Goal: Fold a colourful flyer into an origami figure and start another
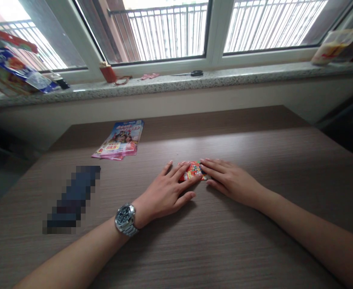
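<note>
A small, flat piece of colourful printed paper [193, 170], mostly red, lies on the wooden table [176, 249] in front of me. My left hand [167, 188] rests over its left part with the fingers spread out flat. From the other side, my right hand [229, 178] lies palm down, its fingertips on the right edge of the paper. The fingers of both hands cover much of the paper, so its full shape is hidden. A metal watch [125, 218] is on my left wrist.
A stack of printed flyers [122, 138] lies at the back left. Nearer, a dark pixelated object [74, 198] sits on the left. On the stone windowsill [164, 85] are scissors [196, 73], a red lighter-like item [108, 73], a snack bag [17, 72] and a plastic bag [333, 50].
</note>
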Tool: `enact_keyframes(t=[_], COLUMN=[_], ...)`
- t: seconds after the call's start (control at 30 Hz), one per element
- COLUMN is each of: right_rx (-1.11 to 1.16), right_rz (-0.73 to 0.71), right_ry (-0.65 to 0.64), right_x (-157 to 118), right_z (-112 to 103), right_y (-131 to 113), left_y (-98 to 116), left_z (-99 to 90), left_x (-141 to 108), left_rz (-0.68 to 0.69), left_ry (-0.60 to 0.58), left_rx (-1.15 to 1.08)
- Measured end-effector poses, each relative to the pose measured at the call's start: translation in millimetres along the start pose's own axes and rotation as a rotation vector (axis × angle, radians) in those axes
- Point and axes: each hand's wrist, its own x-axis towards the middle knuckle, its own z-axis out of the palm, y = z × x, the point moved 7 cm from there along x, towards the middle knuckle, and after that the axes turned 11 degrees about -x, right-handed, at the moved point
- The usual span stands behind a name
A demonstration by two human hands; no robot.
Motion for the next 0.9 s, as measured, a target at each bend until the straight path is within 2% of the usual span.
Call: enact_keyframes(t=[0.2,0.9], right_rx=[-0.014,0.015], right_rz=[-0.026,-0.069], right_ry=[-0.121,-0.149], right_x=[-9,-16], right_z=[10,14], right_y=[-7,-15], left_y=[-1,-7], left_z=[1.1,5.1], left_x=[-1,-8], left_rz=[0.009,0.032], left_ry=[-0.007,-0.086], left_rx=[-0.018,-0.045])
